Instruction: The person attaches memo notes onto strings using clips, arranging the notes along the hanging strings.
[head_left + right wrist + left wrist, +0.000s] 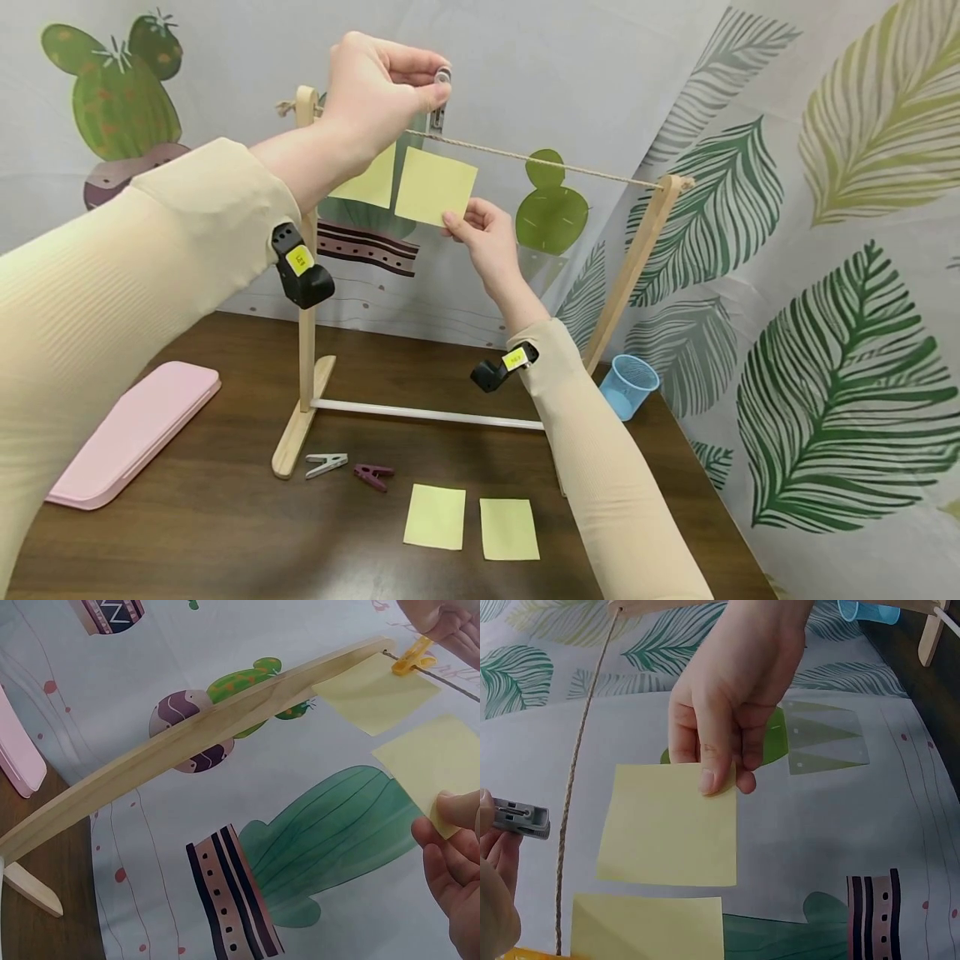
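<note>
My left hand (367, 96) is raised over the rope (525, 157) and pinches a grey clothespin (438, 107) between thumb and fingers. The clothespin's tip points down near the rope; in the left wrist view its end is a little apart from it. Just below the rope, my right hand (491, 246) pinches the lower right corner of a yellow paper square (435, 185), which hangs flat and slightly tilted. Left of it, a second yellow square (379, 694) hangs from the rope by an orange-yellow clothespin (412, 658); in the head view my left forearm partly hides that square.
A wooden frame with a left post (307, 350) and right post (633, 267) carries the rope. On the table lie a white clothespin (326, 463), a maroon clothespin (372, 476) and two yellow squares (435, 517). A pink case (142, 429) lies left; a blue cup (628, 386) stands right.
</note>
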Tool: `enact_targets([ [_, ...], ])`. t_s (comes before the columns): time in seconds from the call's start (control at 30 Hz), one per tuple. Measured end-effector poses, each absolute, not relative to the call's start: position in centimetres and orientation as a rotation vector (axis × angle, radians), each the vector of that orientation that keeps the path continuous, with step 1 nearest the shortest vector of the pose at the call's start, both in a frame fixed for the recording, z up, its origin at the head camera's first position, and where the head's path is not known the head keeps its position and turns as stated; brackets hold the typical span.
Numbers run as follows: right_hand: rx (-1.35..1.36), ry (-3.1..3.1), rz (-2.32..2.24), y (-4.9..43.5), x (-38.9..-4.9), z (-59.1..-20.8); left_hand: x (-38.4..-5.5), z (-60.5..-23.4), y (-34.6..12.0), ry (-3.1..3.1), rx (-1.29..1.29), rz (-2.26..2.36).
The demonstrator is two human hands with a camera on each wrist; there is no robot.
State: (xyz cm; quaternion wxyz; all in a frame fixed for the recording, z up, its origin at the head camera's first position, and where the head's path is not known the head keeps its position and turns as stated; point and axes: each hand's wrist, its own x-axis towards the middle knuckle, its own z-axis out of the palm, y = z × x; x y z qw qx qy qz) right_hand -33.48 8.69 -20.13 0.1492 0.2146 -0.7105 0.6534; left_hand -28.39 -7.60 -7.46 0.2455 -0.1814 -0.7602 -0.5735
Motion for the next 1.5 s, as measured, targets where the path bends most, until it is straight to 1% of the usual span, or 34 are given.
enact_targets([
  [0.27,0.629,-2.024,1.882,8.7,-33.4,-19.9,-28.6,-7.6,-7.4,-2.094,-0.45,-1.556],
  [0.67,0.637,-1.994,1.89,8.6,-33.5,-19.5,-29.0,-8.1,-7.4,-2.114,-0.448,-1.612],
  [1.17,0.654,-1.976,1.912,8.7,-33.0,-18.8,-29.0,-8.4,-7.2,-2.233,-0.422,-1.474],
  [1.5,0.656,-1.97,1.911,8.9,-32.8,-18.7,-28.6,-8.5,-7.1,-2.272,-0.421,-1.461],
])
